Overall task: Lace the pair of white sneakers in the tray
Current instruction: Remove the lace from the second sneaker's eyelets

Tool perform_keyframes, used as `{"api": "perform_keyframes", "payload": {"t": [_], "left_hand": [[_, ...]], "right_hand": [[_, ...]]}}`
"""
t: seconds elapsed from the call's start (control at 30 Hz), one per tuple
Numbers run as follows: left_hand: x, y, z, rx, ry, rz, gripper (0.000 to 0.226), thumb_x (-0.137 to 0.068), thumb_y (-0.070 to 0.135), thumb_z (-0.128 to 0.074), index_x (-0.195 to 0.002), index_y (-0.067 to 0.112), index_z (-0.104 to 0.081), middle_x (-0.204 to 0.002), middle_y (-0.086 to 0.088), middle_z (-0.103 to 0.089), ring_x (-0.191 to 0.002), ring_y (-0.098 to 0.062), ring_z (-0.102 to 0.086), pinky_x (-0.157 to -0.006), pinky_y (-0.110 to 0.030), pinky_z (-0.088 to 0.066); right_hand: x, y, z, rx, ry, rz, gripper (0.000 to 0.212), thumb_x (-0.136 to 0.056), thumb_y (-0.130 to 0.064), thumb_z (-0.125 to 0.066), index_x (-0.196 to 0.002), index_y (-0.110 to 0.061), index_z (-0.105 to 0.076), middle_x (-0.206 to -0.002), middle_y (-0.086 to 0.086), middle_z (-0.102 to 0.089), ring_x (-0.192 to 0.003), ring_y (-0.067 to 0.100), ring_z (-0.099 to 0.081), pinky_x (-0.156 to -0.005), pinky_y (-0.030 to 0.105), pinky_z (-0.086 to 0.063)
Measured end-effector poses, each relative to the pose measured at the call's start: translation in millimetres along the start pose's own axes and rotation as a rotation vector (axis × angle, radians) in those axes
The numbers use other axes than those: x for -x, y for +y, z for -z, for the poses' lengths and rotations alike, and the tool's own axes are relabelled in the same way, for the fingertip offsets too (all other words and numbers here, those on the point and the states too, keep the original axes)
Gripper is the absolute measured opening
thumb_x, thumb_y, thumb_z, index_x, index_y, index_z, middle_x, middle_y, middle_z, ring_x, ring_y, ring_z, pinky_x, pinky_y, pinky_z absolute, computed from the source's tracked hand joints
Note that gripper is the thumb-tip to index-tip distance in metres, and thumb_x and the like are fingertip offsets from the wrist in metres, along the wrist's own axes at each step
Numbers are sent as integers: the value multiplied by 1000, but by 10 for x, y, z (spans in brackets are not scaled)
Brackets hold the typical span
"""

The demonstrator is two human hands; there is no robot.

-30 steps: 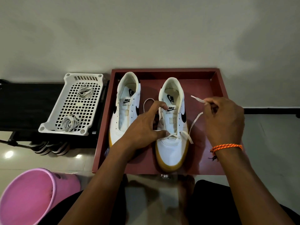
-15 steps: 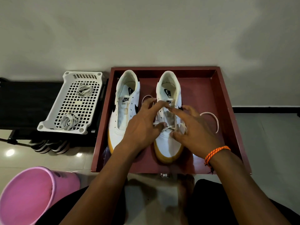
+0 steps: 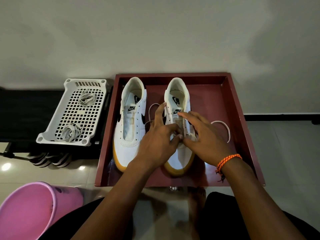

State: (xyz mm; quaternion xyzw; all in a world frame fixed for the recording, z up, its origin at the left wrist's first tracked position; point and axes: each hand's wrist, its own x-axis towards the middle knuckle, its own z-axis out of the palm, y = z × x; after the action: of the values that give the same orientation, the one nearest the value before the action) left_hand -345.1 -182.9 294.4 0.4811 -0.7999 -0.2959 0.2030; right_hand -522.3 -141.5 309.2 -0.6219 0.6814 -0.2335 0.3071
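Item: red tray (image 3: 232, 104), sitting on the tiled floor against the wall, holding both white sneakers side by side, toes toward the wearer of the camera.

Item: white basket (image 3: 52, 129), standing just left of the tray on a dark shelf, carrying two coiled spare laces (image 3: 71, 132). Pink bucket (image 3: 34, 208) lying near, lower left.

Item: left-hand sneaker (image 3: 129, 122), showing empty eyelets and no lace; waiting its turn.

Item: right-hand sneaker (image 3: 179, 153), being laced at the lowest eyelets, nearest the toe.

Item: lace (image 3: 225, 125), looping loose on the tray floor to the right of that shoe, with another loop showing between the two shoes.

Item: left hand (image 3: 159, 141), resting across the shoe's left flank, index finger stretched up toward the collar, thumb and curled fingers pinching at the eyelet row. Right hand (image 3: 206, 139), wearing an orange wristband (image 3: 228, 161), meeting it there, thumb and fingertips pinching the lace at the same spot.

Handling note, as judgement: steadying the shoe with the left palm while feeding; keeping the flat lace untwisted; pulling both loose ends to equal length before crossing to the next pair; drawing slack through gently, avoiding dragging the shoe.
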Motion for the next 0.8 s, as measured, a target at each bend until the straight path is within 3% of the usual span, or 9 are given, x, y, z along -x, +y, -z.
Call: {"api": "perform_keyframes", "payload": {"t": [0.13, 0.23, 0.3, 0.37, 0.43, 0.5, 0.57, 0.7, 0.8], "left_hand": [[-18, 8, -24, -78, 1, 26, 5, -98, 34, -73, -101, 30, -73, -178, 9, -1, -128, -28, -63, -77, -38, -57], [-38, 0, -20, -13, 22, 41, 2, -99, 30, -71, -99, 31, -69, -178, 10, -6, -130, -19, -63, -84, -47, -61], [-70, -41, -5, 123, 44, 56, 8, -100, 24, -69, -94, 29, -69, -176, 10, -16, -134, 12, -49, -94, -41, -59], [-100, -83, 36, 295, 44, 86, 15, -102, 15, -66, -88, 22, -70, -170, 10, -32, -123, 37, -32, -100, -20, -48], [-106, -113, 72, 481, 52, 167, 18, -102, 11, -62, -87, 10, -72, -158, 12, -47, -122, 29, -42, -95, -7, -42], [-90, -117, 84, 537, 121, 172, 20, -100, 20, -56, -90, 10, -70, -143, 12, -56, -124, 11, -54, -96, -19, -47], [-70, -75, 92, 369, 203, 48, 18, -99, 25, -50, -102, 17, -66, -134, 9, -56, -122, -2, -57, -92, -30, -53], [-36, -23, 34, 36, 145, -95, 22, -105, 44, -55, -111, 30, -72, -167, 11, -27, -134, -11, -55, -76, -32, -58], [-6, -60, -56, -21, 94, -108, 9, -101, 35, -67, -101, 29, -73, -175, 8, -11, -144, -25, -49, -78, -43, -62]], "right_hand": [[-7, -3, -43, 10, 53, 7, 72, -90, -24, -75, -149, -51, -43, -153, -22, -41, -121, 12, -57, -95, 47, -57], [0, -3, -72, 11, 76, 6, 73, -84, -20, -75, -144, -50, -45, -149, -24, -43, -115, 15, -61, -88, 48, -59], [4, -5, -74, 12, 83, 5, 72, -82, -18, -76, -140, -49, -46, -146, -24, -45, -110, 16, -62, -84, 49, -59], [8, -7, -73, 24, 91, 6, 70, -81, -18, -76, -138, -48, -47, -145, -22, -45, -110, 15, -60, -83, 49, -59], [8, -10, -73, 27, 94, 2, 70, -81, -18, -76, -137, -48, -47, -144, -22, -45, -108, 14, -60, -82, 48, -59], [11, -18, -74, 22, 87, -2, 70, -81, -19, -75, -137, -48, -46, -144, -23, -44, -105, 14, -60, -81, 48, -59], [17, -35, -75, 19, 91, 0, 67, -82, -22, -74, -138, -48, -47, -145, -24, -43, -111, 14, -59, -84, 48, -59], [16, -63, -82, 26, 128, 24, 51, -90, -35, -68, -136, -45, -48, -143, -20, -49, -118, 17, -60, -85, 50, -59], [7, -52, -75, 65, 148, 16, 48, -89, -32, -71, -130, -42, -49, -135, -15, -56, -106, 19, -62, -80, 49, -59]]}}
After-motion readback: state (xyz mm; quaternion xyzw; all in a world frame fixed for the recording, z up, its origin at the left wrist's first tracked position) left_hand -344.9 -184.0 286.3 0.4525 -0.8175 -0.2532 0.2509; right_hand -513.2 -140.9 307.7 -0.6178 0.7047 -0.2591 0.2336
